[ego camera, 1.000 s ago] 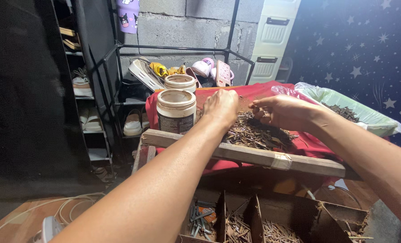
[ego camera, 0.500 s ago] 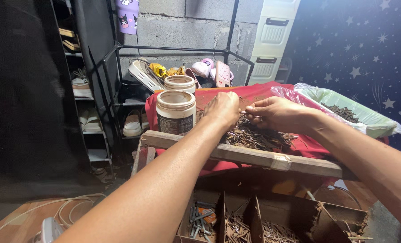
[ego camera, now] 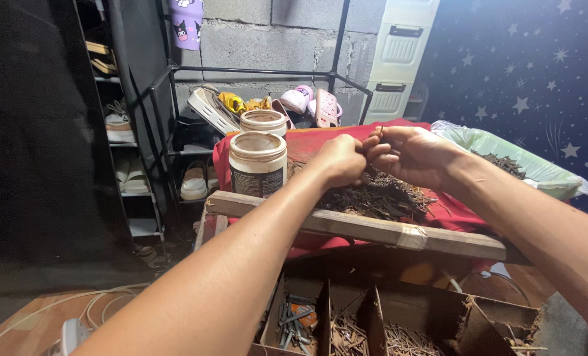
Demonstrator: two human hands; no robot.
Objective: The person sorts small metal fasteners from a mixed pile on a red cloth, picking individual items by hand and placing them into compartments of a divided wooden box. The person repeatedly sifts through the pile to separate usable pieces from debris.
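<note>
Both grips are closed over the pile of rusty nails (ego camera: 380, 198), which lies on a red cloth (ego camera: 459, 212) spread over the bench, behind a wooden rail (ego camera: 373, 229). The left hand (ego camera: 340, 161) is curled with its fingers pinched shut, and the right hand (ego camera: 409, 153) is cupped and closed just beside it, the fingertips of the two touching above the near-middle of the heap; a few nails appear to be held between them, though exactly which hand has them cannot be told. Sorting is judged to be the step in hand: nails are being picked from the heap and gathered in the fingers. At the near edge, below the rail, a divided cardboard box (ego camera: 399, 316) is seen, with grey screws in its left compartment and rusty nails in those to the right. Two white plastic jars (ego camera: 258, 161) stand at the left of the heap, one behind the other, and at the far right a green plastic bag (ego camera: 525, 158) holds more nails. A shoe rack (ego camera: 195, 125) stands at the far left. For the next move, a steady pinch on thin, sharp pieces would be called for, and the right compartment would have to be chosen.
</note>
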